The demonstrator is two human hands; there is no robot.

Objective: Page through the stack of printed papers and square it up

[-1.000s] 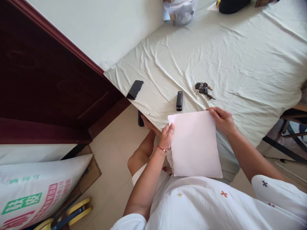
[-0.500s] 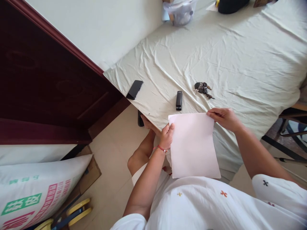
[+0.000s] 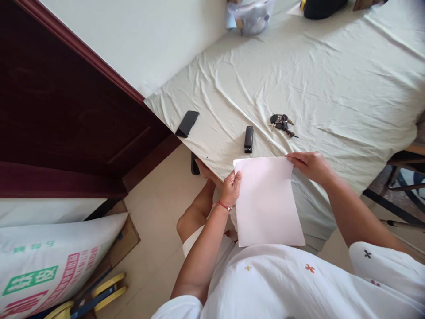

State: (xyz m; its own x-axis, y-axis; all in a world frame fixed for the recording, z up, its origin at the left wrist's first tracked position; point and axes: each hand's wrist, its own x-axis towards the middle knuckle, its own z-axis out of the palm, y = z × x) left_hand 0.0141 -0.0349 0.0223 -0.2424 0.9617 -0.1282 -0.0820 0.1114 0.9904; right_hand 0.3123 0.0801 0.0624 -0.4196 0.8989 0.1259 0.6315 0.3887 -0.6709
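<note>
a black stapler (image 3: 249, 139) lies on a table (image 3: 345, 88) covered in creased pale cloth. on the near side of the stapler, white paper (image 3: 267, 201) is held in front of a person in a white shirt (image 3: 282, 283). the left hand (image 3: 230, 189), below and left of the stapler, has its fingers closed on the paper's left edge, thumb on top. the right hand (image 3: 310, 166), below and right of the stapler, pinches the top right corner, fingers nearly together. keys (image 3: 281, 124) lie right of the stapler, a black object (image 3: 187, 124) sits to its left, and a plastic tub (image 3: 254, 20) stands well beyond it.
</note>
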